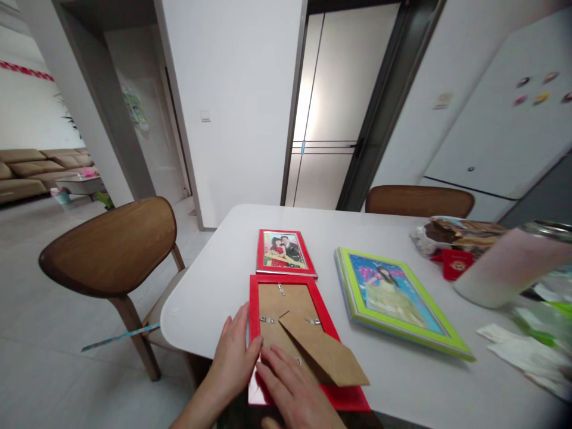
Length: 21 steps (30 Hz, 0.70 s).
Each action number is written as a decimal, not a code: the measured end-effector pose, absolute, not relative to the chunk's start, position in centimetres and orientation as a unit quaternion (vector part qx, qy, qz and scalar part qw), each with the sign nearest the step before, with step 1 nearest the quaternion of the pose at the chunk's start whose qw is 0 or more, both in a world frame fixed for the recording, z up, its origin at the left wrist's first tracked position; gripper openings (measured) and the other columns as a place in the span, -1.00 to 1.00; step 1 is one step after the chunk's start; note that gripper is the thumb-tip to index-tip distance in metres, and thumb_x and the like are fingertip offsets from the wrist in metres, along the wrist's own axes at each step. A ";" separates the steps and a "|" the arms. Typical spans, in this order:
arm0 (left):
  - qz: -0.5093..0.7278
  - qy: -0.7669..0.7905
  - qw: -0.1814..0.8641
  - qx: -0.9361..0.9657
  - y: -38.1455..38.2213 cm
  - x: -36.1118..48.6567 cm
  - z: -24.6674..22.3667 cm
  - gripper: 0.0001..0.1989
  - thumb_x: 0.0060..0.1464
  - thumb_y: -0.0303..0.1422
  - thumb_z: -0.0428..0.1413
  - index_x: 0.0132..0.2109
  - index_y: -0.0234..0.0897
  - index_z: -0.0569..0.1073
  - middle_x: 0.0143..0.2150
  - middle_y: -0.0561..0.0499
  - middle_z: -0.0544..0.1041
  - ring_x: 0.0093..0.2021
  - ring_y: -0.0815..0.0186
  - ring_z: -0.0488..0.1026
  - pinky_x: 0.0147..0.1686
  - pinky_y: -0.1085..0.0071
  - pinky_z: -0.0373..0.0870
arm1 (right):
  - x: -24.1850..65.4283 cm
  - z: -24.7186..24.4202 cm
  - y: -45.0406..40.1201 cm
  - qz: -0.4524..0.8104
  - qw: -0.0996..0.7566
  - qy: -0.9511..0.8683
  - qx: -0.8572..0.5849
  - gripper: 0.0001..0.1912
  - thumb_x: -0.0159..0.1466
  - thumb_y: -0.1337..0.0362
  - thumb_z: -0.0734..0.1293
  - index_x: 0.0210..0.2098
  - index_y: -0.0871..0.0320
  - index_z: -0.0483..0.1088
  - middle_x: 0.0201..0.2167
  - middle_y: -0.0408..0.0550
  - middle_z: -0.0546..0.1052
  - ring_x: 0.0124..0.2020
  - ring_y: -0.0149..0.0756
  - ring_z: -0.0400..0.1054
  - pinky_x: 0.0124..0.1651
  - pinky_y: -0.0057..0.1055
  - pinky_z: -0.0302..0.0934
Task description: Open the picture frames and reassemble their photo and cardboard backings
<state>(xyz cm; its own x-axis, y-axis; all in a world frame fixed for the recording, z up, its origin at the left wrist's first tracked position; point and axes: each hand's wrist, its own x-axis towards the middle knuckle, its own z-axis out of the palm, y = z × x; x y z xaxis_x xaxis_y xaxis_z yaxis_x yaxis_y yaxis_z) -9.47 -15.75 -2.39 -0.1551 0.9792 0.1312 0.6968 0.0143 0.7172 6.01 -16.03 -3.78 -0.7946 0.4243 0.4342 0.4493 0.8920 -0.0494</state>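
A red picture frame (328,310) lies face down at the near edge of the white table, its brown backing board (279,298) showing. Small metal clips (267,320) sit round the board, and a brown stand flap (328,351) tilts up from it. My left hand (235,351) grips the frame's left side, thumb over the rim and fingers along the outer edge. Flat across the lower part of the board rests my right hand (292,387), fingers stretched out. Beyond the frame lies a second red frame (286,250) with a photo of a couple, face up.
A green picture frame (397,292), face up, lies to the right. Farther right stand a pale pink tumbler (504,268), a small red item (456,264), a brown package (465,232) and white tissues (513,348). Wooden chairs (116,244) flank the white table (201,292).
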 end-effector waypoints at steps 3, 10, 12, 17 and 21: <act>0.323 0.683 0.195 0.626 -15.8 -9.5 -2.8 -0.47 -0.04 -0.43 -0.10 0.13 -0.37 0.06 0.16 -0.13 0.15 0.15 0.22 0.06 0.13 0.13 -0.16 | 8.3 -0.6 -15.3 -0.006 0.260 -0.930 -0.259 -0.63 0.09 0.31 0.19 -0.10 0.18 0.32 -0.09 0.12 0.40 -0.07 -0.17 0.27 -0.12 -0.27 0.27; 0.295 0.676 0.179 0.651 -15.9 -9.5 -3.1 -0.39 -0.07 -0.39 -0.05 0.16 -0.38 0.01 0.19 -0.14 0.08 0.18 0.21 -0.02 0.14 0.14 -0.18 | 12.3 0.0 -11.5 0.140 0.186 -0.872 -0.430 -0.76 0.13 0.30 0.13 -0.37 0.15 0.42 -0.29 0.04 0.45 -0.25 -0.26 0.33 -0.19 -0.33 0.25; 0.296 0.676 0.173 0.652 -15.8 -9.5 -3.2 -0.38 -0.09 -0.41 -0.04 0.16 -0.37 0.01 0.19 -0.13 0.09 0.17 0.22 0.00 0.14 0.15 -0.17 | 12.5 -0.8 -10.2 0.134 0.197 -0.861 -0.450 -0.75 0.12 0.30 0.14 -0.32 0.16 0.42 -0.25 0.05 0.44 -0.22 -0.24 0.30 -0.14 -0.32 0.21; 0.315 0.670 0.158 0.654 -15.6 -9.5 -3.4 -0.38 -0.13 -0.47 -0.06 0.15 -0.41 0.03 0.17 -0.14 0.13 0.15 0.22 0.06 0.14 0.19 -0.09 | 11.6 -1.5 -7.4 0.116 0.177 -0.853 -0.476 -0.76 0.09 0.34 0.15 -0.37 0.17 0.44 -0.25 0.04 0.40 -0.23 -0.24 0.28 -0.16 -0.35 0.17; 0.336 0.662 0.162 0.650 -15.5 -9.4 -3.4 -0.39 -0.15 -0.49 -0.05 0.13 -0.43 0.08 0.15 -0.15 0.16 0.13 0.22 0.10 0.11 0.27 0.02 | 10.8 -1.6 -6.8 0.089 0.152 -0.845 -0.506 -0.73 0.11 0.36 0.12 -0.37 0.19 0.44 -0.33 0.04 0.37 -0.29 -0.28 0.27 -0.24 -0.41 0.17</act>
<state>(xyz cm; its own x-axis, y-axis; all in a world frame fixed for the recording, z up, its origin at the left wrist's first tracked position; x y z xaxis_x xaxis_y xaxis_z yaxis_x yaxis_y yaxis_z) -9.45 -15.53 -3.38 -0.1029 0.9697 0.2214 0.7516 -0.0700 0.6559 10.76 -6.80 -1.56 -0.4426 0.8812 0.1660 0.8273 0.4727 -0.3035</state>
